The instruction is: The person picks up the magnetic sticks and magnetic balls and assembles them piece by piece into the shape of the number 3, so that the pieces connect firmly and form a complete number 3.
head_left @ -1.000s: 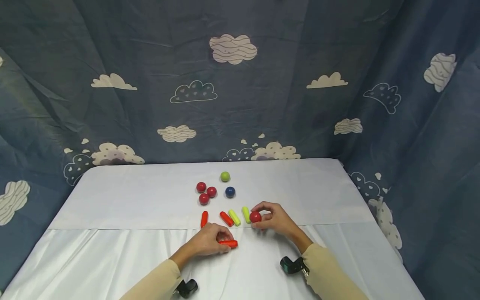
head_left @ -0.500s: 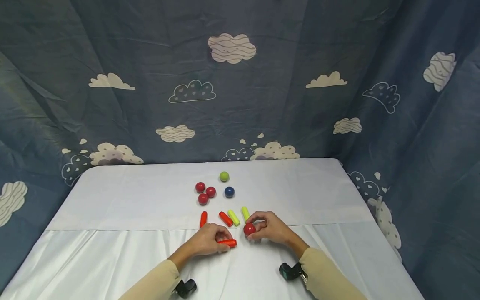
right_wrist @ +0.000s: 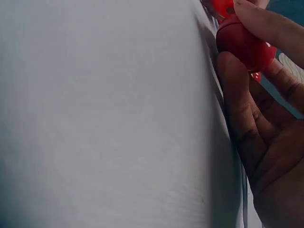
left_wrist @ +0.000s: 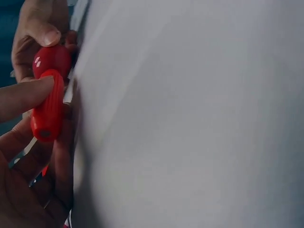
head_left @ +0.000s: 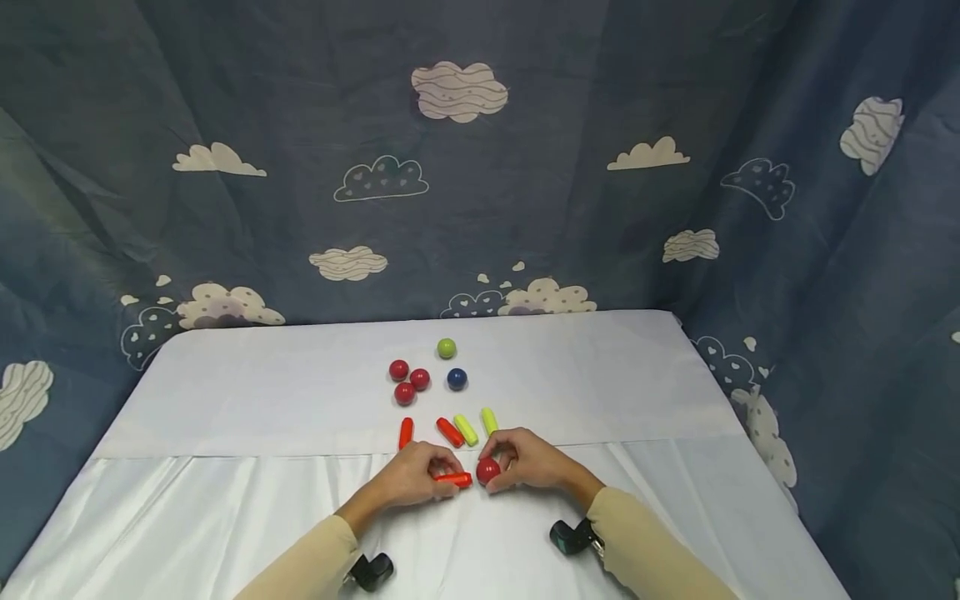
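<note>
My left hand (head_left: 414, 475) pinches a short, ridged red handle (head_left: 454, 480) between thumb and fingers, its free end pointing right. In the left wrist view this handle (left_wrist: 47, 111) shows a small dark hole in its near end. My right hand (head_left: 534, 460) grips a glossy red ball (head_left: 488, 471) just right of the handle's tip. A seam line runs round the ball (right_wrist: 244, 45) in the right wrist view. The handle's far end overlaps the ball (left_wrist: 54, 58) in the left wrist view. Both hands are low over the white cloth.
Beyond my hands lie two red handles (head_left: 450, 432) and two yellow-green handles (head_left: 466, 430). Farther back are three red balls (head_left: 405, 393) in a cluster, a blue ball (head_left: 457, 379) and a green ball (head_left: 446, 348). A cloud-patterned curtain (head_left: 525, 200) hangs behind the white-covered table (head_left: 225, 392).
My right hand has brought the red ball left and toward me, from beside the yellow-green handles to the tip of the held handle. My left hand has stayed nearly still with the red handle.
</note>
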The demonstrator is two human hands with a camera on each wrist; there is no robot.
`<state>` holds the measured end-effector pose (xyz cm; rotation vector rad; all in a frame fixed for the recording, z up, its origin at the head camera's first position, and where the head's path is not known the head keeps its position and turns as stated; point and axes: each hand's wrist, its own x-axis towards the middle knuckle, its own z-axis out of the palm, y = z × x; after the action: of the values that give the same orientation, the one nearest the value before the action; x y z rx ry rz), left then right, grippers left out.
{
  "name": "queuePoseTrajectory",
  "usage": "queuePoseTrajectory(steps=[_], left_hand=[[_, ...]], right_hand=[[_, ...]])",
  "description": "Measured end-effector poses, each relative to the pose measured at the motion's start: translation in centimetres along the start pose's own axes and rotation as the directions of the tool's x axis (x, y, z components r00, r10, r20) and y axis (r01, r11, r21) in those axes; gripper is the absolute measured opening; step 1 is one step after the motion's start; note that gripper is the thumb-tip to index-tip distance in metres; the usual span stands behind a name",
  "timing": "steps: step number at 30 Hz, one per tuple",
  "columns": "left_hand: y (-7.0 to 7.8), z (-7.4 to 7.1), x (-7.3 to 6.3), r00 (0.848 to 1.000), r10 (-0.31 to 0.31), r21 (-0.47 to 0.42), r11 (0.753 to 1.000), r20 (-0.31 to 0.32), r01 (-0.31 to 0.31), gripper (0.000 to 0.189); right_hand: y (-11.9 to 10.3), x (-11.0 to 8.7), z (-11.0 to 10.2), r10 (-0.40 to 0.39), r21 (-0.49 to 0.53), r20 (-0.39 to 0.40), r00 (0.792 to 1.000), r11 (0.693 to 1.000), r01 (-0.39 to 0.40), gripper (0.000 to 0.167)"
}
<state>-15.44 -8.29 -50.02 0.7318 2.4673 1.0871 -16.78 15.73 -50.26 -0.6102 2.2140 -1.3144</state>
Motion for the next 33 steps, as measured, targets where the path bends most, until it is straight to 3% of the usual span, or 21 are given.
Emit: queuePoseTrajectory(steps=[10, 27, 33], left_hand=[[0.1, 0.2, -0.1, 1.0, 0.021, 0.077, 0.997, -0.002, -0.021, 0.016], [0.6, 0.1, -0.1, 1.0, 0.001, 0.025, 1.0, -0.004, -0.001, 0.018], [0.7, -0.1, -0.1, 1.0, 0.026, 0.014, 1.0, 0.017, -0.027, 0.018]], right_hand=[[0.3, -0.1, 0.8, -0.007, -0.069, -0.03, 1.0, 0.998, 0.005, 0.033], [0.3, -0.4, 1.0, -0.068, -0.055, -0.044, 0.997, 0.996, 0.065, 0.033], [0.3, -0.5, 1.2, -0.056, -0.044, -0.051, 0.997, 0.998, 0.054, 0.034]])
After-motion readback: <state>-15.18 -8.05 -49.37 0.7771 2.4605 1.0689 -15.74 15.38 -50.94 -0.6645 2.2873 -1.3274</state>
